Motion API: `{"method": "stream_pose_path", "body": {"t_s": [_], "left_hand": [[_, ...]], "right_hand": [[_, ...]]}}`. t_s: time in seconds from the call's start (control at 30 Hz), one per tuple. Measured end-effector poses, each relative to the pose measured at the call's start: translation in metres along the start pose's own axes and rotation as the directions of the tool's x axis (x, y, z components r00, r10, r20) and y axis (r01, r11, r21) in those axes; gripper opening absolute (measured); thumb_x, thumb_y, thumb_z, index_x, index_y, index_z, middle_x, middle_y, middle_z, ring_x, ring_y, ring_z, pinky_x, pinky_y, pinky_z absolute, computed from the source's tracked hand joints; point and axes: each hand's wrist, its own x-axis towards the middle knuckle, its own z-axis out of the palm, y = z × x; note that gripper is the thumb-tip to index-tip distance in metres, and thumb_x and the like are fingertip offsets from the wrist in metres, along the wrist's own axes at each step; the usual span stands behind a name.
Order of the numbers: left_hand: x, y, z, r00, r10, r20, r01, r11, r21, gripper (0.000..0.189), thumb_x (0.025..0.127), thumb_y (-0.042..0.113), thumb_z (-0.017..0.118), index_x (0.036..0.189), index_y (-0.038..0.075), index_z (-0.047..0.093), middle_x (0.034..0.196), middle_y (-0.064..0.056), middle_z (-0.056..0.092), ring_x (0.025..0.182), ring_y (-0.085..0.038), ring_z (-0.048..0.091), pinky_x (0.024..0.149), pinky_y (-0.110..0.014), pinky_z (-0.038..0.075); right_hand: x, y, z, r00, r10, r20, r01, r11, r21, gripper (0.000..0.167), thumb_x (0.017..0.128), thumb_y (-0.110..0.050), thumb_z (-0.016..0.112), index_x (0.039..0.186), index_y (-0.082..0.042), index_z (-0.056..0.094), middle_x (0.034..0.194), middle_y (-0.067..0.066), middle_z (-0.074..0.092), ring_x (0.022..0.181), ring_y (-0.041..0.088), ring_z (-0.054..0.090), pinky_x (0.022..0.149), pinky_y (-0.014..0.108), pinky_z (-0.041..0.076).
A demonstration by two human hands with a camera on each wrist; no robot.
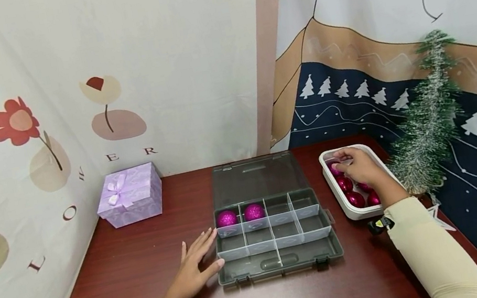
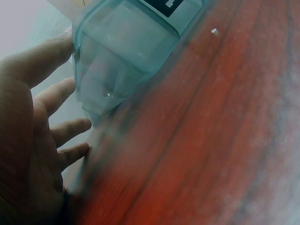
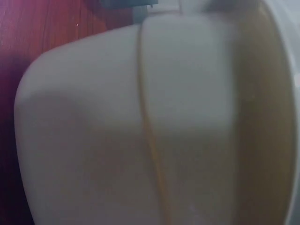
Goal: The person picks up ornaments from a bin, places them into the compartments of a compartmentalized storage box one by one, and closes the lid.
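Note:
A grey see-through compartment box (image 1: 250, 264) lies with its lid folded back. Two glittery magenta balls (image 1: 227, 218) sit in separate compartments of its back row, at the left. My left hand (image 1: 191, 273) rests by the box's left side, fingers spread; in the left wrist view its fingertips meet the clear wall (image 2: 126, 47). Over the far left part of a white tub (image 1: 354, 214), my right hand (image 1: 361, 168) pinches a magenta ball (image 1: 334, 170), mostly covered by the fingers. Several shiny magenta balls (image 1: 355, 199) lie in the tub. The right wrist view shows mainly the blurred tub wall (image 3: 84, 117).
A lilac gift box (image 1: 132, 195) with a bow stands at the back left of the reddish-brown table (image 1: 115, 293). Right behind the tub stands a frosted tinsel tree (image 1: 425, 121). Printed cloth walls (image 1: 187, 73) border the table.

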Motion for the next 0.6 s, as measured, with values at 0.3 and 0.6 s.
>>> {"method": "stream_pose_path", "body": {"t_s": [0.3,0.6], "left_hand": [[0.001,-0.001,0.001,1.0,0.002,-0.004,-0.002,1.0,0.002,0.076,0.097,0.034,0.077,0.165,0.016,0.05,0.171,-0.023,0.046,0.158,-0.057,0.038,0.119,-0.092,-0.002],[0.001,-0.002,0.001,1.0,0.002,-0.002,-0.002,1.0,0.003,0.076,0.097,0.034,0.077,0.165,0.016,0.05,0.17,-0.022,0.047,0.157,-0.058,0.038,0.119,-0.092,-0.002]], "right_hand": [[0.006,0.01,-0.005,0.999,0.017,0.036,-0.012,0.993,-0.115,0.04,0.105,-0.01,0.069,0.139,0.01,0.062,0.117,0.034,0.068,0.076,0.027,0.072,0.057,0.027,0.055],[0.016,0.011,-0.011,0.998,0.001,0.066,0.015,0.968,-0.25,0.04,0.104,-0.013,0.069,0.136,0.009,0.065,0.141,0.036,0.065,0.115,0.043,0.065,0.102,0.054,0.056]]}}
